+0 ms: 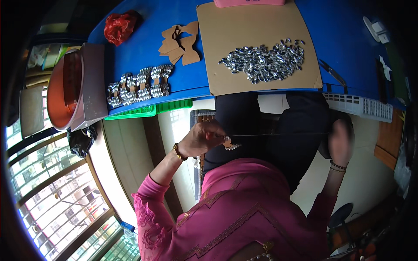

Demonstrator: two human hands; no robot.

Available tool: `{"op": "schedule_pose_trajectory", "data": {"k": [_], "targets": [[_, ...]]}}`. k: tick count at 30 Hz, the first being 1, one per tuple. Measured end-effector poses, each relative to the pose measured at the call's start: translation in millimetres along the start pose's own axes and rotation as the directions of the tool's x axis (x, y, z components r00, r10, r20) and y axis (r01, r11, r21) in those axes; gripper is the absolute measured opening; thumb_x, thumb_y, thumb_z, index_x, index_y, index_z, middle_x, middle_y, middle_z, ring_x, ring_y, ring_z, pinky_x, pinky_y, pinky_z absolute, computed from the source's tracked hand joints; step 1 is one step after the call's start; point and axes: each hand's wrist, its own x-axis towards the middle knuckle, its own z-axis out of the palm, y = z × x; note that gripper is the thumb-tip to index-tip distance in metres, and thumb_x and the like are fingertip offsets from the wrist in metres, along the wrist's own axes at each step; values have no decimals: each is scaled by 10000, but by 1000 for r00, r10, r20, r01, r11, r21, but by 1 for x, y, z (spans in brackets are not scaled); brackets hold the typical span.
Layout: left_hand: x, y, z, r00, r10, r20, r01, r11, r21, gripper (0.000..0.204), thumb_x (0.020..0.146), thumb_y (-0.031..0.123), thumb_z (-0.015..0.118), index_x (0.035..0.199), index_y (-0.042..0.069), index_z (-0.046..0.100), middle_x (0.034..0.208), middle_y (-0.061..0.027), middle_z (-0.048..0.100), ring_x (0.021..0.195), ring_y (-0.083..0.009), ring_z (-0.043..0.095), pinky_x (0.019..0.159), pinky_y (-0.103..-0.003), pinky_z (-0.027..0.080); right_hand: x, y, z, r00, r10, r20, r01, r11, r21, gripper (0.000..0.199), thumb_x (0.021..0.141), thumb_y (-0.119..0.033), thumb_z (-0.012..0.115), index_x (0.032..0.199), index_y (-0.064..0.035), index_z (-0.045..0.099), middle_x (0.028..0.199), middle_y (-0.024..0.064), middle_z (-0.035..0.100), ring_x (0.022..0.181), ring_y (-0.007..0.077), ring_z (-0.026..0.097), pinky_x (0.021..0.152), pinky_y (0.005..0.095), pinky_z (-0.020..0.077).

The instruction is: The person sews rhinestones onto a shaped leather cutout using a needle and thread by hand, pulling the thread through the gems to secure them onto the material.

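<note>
Above my lap, my left hand [206,137] pinches a small brown card piece [229,144] edged with shiny clear stones. A thin dark thread [278,134] stretches taut from that piece across my thighs to my right hand [341,142]. My right hand is out at the right, blurred by motion, and the thread ends at its fingers; whether a needle is there I cannot make out. On the blue table, a loose pile of silvery faceted stones [265,62] lies on a cardboard sheet [226,30].
At the table's left lie several stone-covered card pieces [141,83], bare brown card cutouts [190,48] and a crumpled red plastic bag [119,28]. Dark tweezers [333,73] rest right of the cardboard. A green basket [150,111] and a white basket [359,105] sit below the table edge.
</note>
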Motion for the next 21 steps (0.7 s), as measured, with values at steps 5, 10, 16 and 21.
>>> {"op": "schedule_pose_trajectory", "data": {"k": [5,10,16,21], "targets": [[-5,-10,15,985,-39,-170,-48,876,-480,143,858,15,576,1000,33,571,877,-80,629,746,-158,603,720,-307,478,6,12,-26,905,37,424,-206,909,361,229,985,-188,411,1081,-37,553,820,-7,511,575,29,446,614,204,396],[-11,-13,43,975,-216,-40,6,210,-978,80,879,35,564,959,39,558,906,-85,640,747,-175,632,806,-305,500,12,31,-31,780,9,626,-259,915,309,229,986,-196,409,1107,-50,539,863,19,540,605,27,492,646,209,427],[-19,-22,63,955,-295,-35,-3,109,-994,92,885,61,573,973,36,559,867,-86,645,708,-165,635,752,-316,522,-14,19,-15,996,89,16,-90,992,90,207,982,-192,420,1082,-68,552,792,8,537,555,28,475,622,209,426],[-17,-17,66,944,-318,-87,51,401,-915,97,877,24,574,972,33,559,824,-69,642,684,-130,620,691,-272,522,-12,23,-37,994,100,44,-106,982,155,187,974,-195,439,1020,-75,575,730,-4,517,534,30,454,580,206,414]]}}
